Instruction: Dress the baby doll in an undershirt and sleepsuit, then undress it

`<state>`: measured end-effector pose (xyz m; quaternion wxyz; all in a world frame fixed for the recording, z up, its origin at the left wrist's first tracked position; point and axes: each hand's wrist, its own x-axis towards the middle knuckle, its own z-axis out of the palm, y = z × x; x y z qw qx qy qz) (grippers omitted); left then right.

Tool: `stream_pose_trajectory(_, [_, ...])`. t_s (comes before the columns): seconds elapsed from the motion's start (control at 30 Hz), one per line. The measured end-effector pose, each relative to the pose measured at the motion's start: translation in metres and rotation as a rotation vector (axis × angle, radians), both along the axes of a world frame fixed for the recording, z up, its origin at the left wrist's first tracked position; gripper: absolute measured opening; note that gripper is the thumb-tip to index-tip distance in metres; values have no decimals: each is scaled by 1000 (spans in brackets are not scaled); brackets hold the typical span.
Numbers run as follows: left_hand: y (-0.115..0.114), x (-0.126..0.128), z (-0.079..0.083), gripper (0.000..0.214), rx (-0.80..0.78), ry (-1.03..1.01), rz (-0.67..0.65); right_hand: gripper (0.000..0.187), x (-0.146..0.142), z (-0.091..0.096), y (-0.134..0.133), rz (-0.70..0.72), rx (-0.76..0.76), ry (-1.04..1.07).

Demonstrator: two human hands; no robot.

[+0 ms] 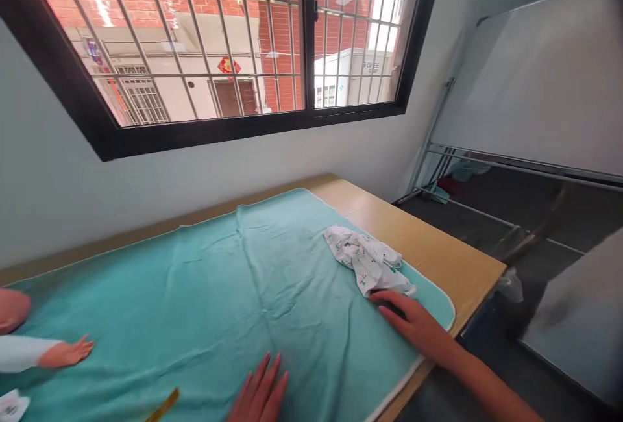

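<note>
White printed cloth (365, 260) lies crumpled on a teal sheet (204, 292), near the right-hand edge of the surface (413, 227). Its long axis runs aslant, one end toward the window, the other toward the right hand (406, 319). That hand's fingers touch the cloth's near edge, thumb and forefinger a little apart; I cannot tell whether the partly hidden ones grip it. Well apart from the cloth, the left hand (260, 393) rests on the sheet with fingers stretched out and slightly spread.

Soft creases cross the sheet, whose pale border leaves a strip of light wood bare along the far and right sides. A yellow strip (164, 406) lies left of the left hand; farther left are a doll's arm (63, 352) in a white sleeve and part of its pink head.

Behind the surface, a pale wall (219, 175) holds a barred, dark-framed window (307, 39) facing brickwork. A whiteboard (535, 91) stands to the right over a dark floor. Just beside the surface's right corner is a translucent bag (511, 285), its contents too blurred to tell.
</note>
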<state>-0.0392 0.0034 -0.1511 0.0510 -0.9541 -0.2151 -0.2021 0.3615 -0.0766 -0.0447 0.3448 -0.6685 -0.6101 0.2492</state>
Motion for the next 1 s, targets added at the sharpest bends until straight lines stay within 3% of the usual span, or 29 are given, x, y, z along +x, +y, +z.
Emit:
stream_pose_trajectory(0.07, [27, 16, 19, 52, -141, -9, 93, 38, 25, 1, -8, -101, 6, 84])
stream_pose_trajectory(0.13, [68, 26, 42, 48, -272, -54, 308, 40, 51, 0, -5, -217, 47, 173])
stream_pose_trajectory(0.23, [153, 34, 70, 52, -368, -10, 522, 41, 94, -1, 32, -365, 107, 211])
stream_pose_trajectory(0.3, [213, 36, 78, 55, -383, 75, 642, 38, 118, 0, 83, -407, 119, 153])
stream_pose_trajectory(0.37, [267, 38, 78, 58, -391, 146, 770, 33, 133, 2, 151, -383, 85, -35])
stream_pose_trajectory(0.43, [310, 43, 75, 59, -386, 169, 857, 30, 135, 5, 226, -313, -70, -303])
stream_pose_trajectory(0.5, [343, 50, 73, 60, -371, 154, 903, 29, 125, 7, 301, -271, -98, -365])
stream_pose_trajectory(0.63, [390, 64, 71, 64, -396, 133, 934, 40, 90, 2, 426, -281, -113, -409])
stream_pose_trajectory(0.73, [408, 69, 68, 68, -411, 132, 974, 44, 74, -6, 486, -297, -134, -433])
stream_pose_trajectory(0.83, [415, 71, 67, 73, -397, 120, 994, 43, 74, -16, 517, -311, -148, -472])
stream_pose_trajectory(1.0, [422, 73, 69, 78, -432, 121, 976, 39, 95, -23, 535, -302, -115, -557])
